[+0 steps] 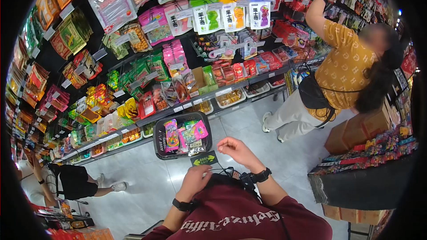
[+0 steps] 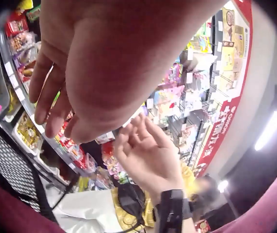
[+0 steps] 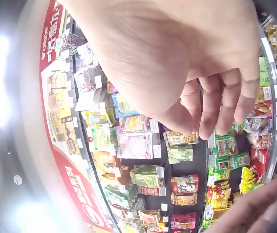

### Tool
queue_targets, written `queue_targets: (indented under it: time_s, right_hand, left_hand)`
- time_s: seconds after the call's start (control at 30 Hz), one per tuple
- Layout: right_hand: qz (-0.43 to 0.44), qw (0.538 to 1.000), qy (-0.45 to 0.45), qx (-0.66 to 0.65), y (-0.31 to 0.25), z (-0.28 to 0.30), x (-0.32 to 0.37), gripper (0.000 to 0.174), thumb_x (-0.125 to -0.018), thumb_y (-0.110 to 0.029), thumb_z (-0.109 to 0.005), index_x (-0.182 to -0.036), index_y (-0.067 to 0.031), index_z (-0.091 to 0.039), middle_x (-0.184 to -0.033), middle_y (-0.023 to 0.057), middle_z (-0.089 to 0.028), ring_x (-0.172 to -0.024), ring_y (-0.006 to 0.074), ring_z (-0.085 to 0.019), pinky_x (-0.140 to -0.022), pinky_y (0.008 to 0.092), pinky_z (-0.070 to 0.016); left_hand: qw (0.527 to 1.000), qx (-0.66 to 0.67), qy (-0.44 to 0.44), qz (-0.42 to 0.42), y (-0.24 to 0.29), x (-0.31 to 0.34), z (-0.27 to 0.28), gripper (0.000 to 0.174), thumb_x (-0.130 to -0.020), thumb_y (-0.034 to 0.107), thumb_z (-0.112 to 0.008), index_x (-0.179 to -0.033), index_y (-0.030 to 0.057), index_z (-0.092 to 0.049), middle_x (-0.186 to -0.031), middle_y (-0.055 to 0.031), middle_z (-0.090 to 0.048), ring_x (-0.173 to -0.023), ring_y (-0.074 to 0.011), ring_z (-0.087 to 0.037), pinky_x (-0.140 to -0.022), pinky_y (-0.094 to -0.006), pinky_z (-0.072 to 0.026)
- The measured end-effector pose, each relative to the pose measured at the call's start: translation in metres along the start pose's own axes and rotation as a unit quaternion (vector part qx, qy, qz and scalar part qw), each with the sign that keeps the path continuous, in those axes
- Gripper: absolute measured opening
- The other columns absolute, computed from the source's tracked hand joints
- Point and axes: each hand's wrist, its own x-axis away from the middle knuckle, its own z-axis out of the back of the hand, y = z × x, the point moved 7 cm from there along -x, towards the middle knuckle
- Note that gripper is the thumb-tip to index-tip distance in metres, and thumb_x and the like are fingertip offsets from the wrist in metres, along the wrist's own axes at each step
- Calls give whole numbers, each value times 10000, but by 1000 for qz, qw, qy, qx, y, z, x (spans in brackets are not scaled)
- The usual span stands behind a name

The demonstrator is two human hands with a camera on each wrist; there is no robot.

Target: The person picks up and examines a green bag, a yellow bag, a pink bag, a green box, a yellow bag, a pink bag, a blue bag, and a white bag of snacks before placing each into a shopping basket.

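Note:
Both hands hang in the air in front of the wearer's body, holding nothing. In the head view the left hand (image 1: 195,180) has loosely bent fingers, and the right hand (image 1: 239,152) is a little higher, its fingers loosely curved. The left wrist view shows the left palm (image 2: 109,73) up close, with the right hand (image 2: 150,155) beyond it. In the right wrist view the right hand (image 3: 177,63) fills the top. Beyond the hands, a dark basket (image 1: 158,144) on the floor holds several candy bags (image 1: 194,132).
Shelves of packaged snacks (image 1: 213,18) curve around the front and left. A person in a yellow shirt (image 1: 344,66) reaches up at the right, near cardboard boxes (image 1: 356,130). Another person (image 1: 78,180) stands at the left. A green-arrow floor sign (image 1: 204,160) lies below the basket.

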Motion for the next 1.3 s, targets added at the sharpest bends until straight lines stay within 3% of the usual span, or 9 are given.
queue_targets:
  time_s: [0.17,0.27,0.4,0.5,0.57,0.73,0.83,1.13,1.3]
  right_hand:
    - [-26,999,-2,43,19,15,27,178,-1004,-144,-594,-1110,-5,-628,-1038,34,-682,-967,97,-624,-872,264,-501]
    - [-40,998,-15,-42,32,13,41,182,-1019,-164,-570,-1108,-19,-636,-1033,31,-672,-954,95,-618,-857,256,-498]
    - [-30,998,-42,-39,23,18,56,276,-1060,-235,-498,-1157,-13,-631,-1085,47,-670,-1025,124,-607,-920,280,-479]
    - [-12,998,-59,-15,17,18,57,290,-1053,-248,-523,-1202,-21,-625,-1120,45,-664,-1044,120,-598,-935,281,-472]
    - [-9,997,-76,9,13,18,56,309,-1044,-256,-545,-1241,-28,-614,-1147,44,-659,-1066,117,-592,-948,279,-465]
    - [23,990,-124,64,5,18,42,337,-1023,-261,-579,-1264,-25,-595,-1154,65,-659,-1075,144,-605,-949,288,-471]
    - [-14,977,-188,95,5,9,34,413,-1002,-262,-619,-1334,-29,-544,-1248,80,-612,-1137,148,-576,-977,301,-467]
    - [-46,950,-176,252,-22,7,-37,446,-975,-337,-649,-1336,-82,-586,-1196,108,-688,-1085,198,-644,-955,324,-492]
    - [-30,946,-175,271,-34,19,-89,444,-968,-317,-663,-1343,-87,-603,-1222,100,-692,-1087,180,-647,-965,318,-492]
  left_hand:
    - [994,53,-59,-70,94,-18,-26,234,-931,202,-658,-1102,44,-687,-1039,-128,-697,-960,-324,-656,-841,-400,-525]
    - [992,53,-55,-103,107,-29,-37,228,-932,211,-662,-1093,52,-687,-1042,-124,-697,-954,-324,-658,-838,-396,-527]
    - [987,48,-82,-127,113,-40,-39,232,-924,222,-670,-1091,61,-690,-1047,-137,-695,-960,-334,-661,-829,-398,-530]
    - [991,23,-69,-110,109,-43,-40,239,-914,225,-672,-1094,69,-693,-1053,-155,-697,-973,-346,-665,-827,-403,-534]
    - [995,20,-88,-47,95,-48,-47,241,-911,215,-660,-1095,61,-690,-1058,-167,-700,-987,-356,-666,-836,-411,-534]
    - [995,52,-39,-71,93,-54,-44,207,-924,176,-599,-1072,54,-678,-1046,-160,-696,-978,-376,-655,-824,-439,-529]
    - [995,63,-31,-71,88,-60,-37,201,-869,131,-626,-1043,44,-676,-1024,-141,-704,-957,-359,-666,-828,-409,-536]
    - [995,86,-40,-41,36,-108,-8,197,-892,140,-592,-1044,48,-676,-1052,-159,-703,-986,-380,-657,-831,-438,-534]
    - [992,94,-1,-80,20,-152,13,229,-903,160,-583,-1085,68,-687,-1083,-153,-704,-1002,-379,-660,-844,-440,-539]
